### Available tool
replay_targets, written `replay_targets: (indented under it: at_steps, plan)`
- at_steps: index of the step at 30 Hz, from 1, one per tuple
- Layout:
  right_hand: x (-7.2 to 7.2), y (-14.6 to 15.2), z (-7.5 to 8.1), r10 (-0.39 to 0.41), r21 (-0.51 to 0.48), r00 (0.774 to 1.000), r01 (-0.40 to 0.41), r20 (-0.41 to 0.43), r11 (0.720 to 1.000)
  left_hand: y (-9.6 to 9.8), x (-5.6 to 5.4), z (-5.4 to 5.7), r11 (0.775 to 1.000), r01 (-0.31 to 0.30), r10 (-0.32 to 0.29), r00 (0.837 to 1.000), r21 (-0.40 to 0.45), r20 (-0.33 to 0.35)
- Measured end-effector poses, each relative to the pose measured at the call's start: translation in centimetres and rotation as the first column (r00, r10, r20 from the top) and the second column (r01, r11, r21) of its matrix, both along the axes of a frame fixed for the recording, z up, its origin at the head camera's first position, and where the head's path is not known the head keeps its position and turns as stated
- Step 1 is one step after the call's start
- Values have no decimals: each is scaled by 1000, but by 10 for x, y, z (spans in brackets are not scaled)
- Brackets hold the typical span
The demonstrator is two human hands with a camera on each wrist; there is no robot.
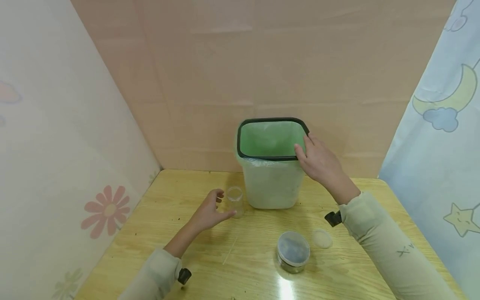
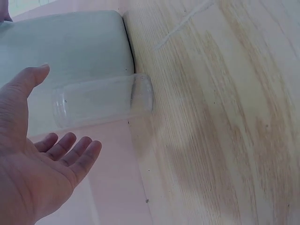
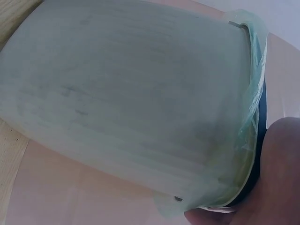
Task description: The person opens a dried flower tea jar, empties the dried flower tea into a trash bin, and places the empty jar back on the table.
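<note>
A pale trash bin (image 1: 273, 185) stands upright at the back of the table, lined with a green bag (image 1: 268, 139) under a black rim ring (image 1: 270, 158). My right hand (image 1: 320, 160) holds the rim at its right front corner, with the fingertips partly hidden. Left of the bin, a clear plastic jar (image 1: 235, 202) stands without a lid. Beside it is my left hand (image 1: 210, 210), thumb and fingers spread around a gap. In the left wrist view, the fingers (image 2: 70, 150) appear apart from the jar (image 2: 103, 101).
A round lidded container (image 1: 293, 252) stands near the front of the table (image 1: 180, 200). To its right lies a clear round disc (image 1: 322, 238). A thin pale strip (image 1: 230, 250) lies in front of the jar. Hung sheets enclose the back and both sides.
</note>
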State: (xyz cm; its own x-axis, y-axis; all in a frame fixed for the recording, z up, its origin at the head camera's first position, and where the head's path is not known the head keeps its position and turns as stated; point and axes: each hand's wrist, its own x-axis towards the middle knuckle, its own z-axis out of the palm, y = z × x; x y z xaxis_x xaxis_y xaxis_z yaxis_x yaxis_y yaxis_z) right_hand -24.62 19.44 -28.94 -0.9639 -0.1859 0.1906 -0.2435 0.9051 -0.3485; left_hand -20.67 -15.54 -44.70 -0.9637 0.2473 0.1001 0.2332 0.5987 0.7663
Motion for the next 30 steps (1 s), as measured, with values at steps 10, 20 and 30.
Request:
replay_targets:
  at_steps: [10, 20, 30]
  plan:
    - [9, -3, -5, -22, 30, 998, 24, -61, 999, 1, 19, 4, 998, 44, -44, 999, 49, -10]
    - [15, 0, -9, -15, 7, 998, 15, -66, 1000, 10, 31, 10, 990, 127, -128, 992, 59, 8]
    - [23, 1, -6, -1, 5, 997, 2, -72, 1000, 29, 46, 5, 963, 253, -258, 965, 88, 42]
